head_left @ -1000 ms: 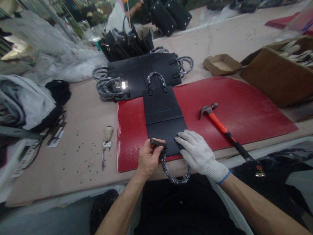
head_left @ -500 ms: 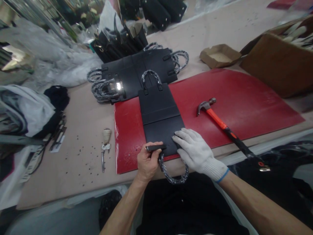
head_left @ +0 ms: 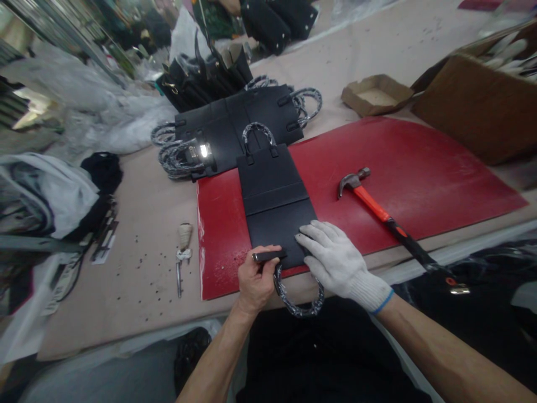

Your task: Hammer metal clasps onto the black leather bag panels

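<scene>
A black leather panel (head_left: 274,193) lies on a red mat (head_left: 403,168), with a plastic-wrapped handle (head_left: 259,130) at its far end and another wrapped handle (head_left: 302,310) at its near end. Bare, my left hand (head_left: 257,280) pinches a dark flat bar (head_left: 268,256) at the panel's near left corner. My right hand (head_left: 335,260), in a white knitted glove, rests with fingers spread on the panel's near right part. To the right, an orange and black claw hammer (head_left: 381,215) lies on the mat.
Stacked black panels (head_left: 239,120) with wrapped handles lie behind. An awl-like tool (head_left: 183,252) is on the left of the table (head_left: 151,224). A small cardboard tray (head_left: 375,95) and a brown box (head_left: 474,106) stand at right. Black bags (head_left: 210,75) are farther back.
The view has shifted slightly. My left hand and the dark bar sit marginally farther right; my right hand and the panel look nearly unchanged.
</scene>
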Available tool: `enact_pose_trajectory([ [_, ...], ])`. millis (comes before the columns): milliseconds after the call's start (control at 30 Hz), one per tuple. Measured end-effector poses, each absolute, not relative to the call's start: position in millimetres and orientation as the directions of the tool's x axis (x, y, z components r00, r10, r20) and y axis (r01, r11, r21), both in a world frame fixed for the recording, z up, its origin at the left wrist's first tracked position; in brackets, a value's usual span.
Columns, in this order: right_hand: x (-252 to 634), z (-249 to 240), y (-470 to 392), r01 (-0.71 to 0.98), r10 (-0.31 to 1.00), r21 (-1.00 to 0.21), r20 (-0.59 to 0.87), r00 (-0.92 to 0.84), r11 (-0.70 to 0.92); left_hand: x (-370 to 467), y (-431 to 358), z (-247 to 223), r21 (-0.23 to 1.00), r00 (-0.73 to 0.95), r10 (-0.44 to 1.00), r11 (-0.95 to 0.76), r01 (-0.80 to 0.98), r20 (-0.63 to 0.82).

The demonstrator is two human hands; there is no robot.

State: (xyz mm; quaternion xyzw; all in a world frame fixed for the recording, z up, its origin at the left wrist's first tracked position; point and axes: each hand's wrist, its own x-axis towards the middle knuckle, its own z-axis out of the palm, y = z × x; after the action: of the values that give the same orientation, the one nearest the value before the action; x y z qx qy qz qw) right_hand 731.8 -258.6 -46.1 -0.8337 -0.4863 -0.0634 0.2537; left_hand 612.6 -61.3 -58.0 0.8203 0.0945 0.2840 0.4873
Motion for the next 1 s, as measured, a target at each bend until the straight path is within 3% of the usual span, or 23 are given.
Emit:
enact_pose_trajectory([
  [200,731.8,-45.1,-258.4,0.84,0.776,-0.373,0.354,0.522,-0.395,609.3,-63.3,-60.3,0.742,0.793,0.407,-0.665,-0.083,0.453],
  [500,731.4,-44.3,-257.7,0.832,0.772,-0.385,0.347,0.532,-0.4,615.8,-64.1,-59.7,0.843,0.84,0.426,-0.533,-0.068,0.337],
  [733,730.1,-44.9,-257.4,0.836,0.773,-0.374,0.35,0.529,-0.402,622.7,-66.5,-53.1,0.762,0.836,0.36,-0.64,-0.102,0.415],
  [1000,730.9,-44.5,-258.1,0.838,0.77,-0.374,0.36,0.527,-0.398,620.7,-66.4,-62.0,0.822,0.832,0.409,-0.561,-0.096,0.376],
])
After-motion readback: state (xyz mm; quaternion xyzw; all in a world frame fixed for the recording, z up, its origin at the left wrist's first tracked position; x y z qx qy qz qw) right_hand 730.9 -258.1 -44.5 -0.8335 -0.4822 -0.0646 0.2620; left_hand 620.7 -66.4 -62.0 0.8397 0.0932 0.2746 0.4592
